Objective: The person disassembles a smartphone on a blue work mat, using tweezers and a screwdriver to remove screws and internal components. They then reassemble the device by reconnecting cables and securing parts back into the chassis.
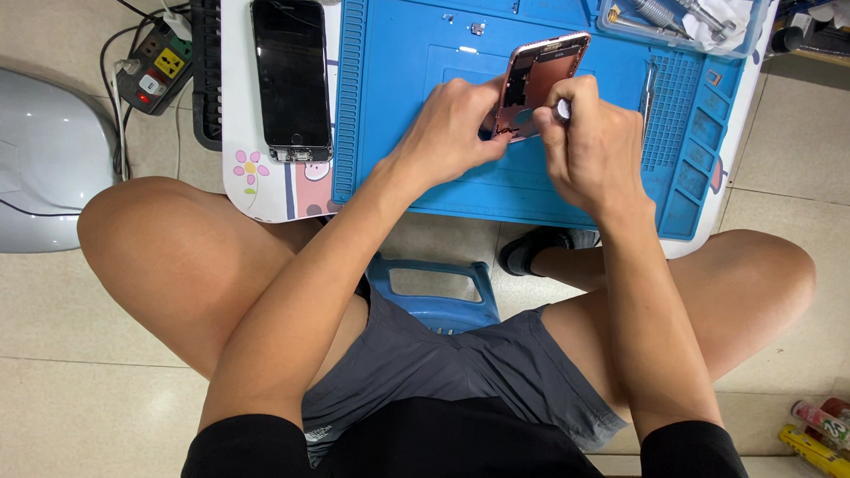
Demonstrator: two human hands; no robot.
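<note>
A rose-gold phone housing (539, 77), opened up with its insides showing, is tilted up over the blue work mat (422, 95). My left hand (451, 125) grips its lower left edge. My right hand (590, 146) is closed around a small tool with a pale tip (563, 108) that touches the lower part of the housing. A detached black phone screen (291, 75) lies face up on the small white table (256, 179), left of the mat.
A clear tray (683, 16) with tools and a cloth sits at the mat's far right corner. Tweezers (649, 86) lie on the mat. A power strip (155, 65) with cables lies on the floor at left. A blue stool (437, 292) is under me. Bottles (832, 438) lie at bottom right.
</note>
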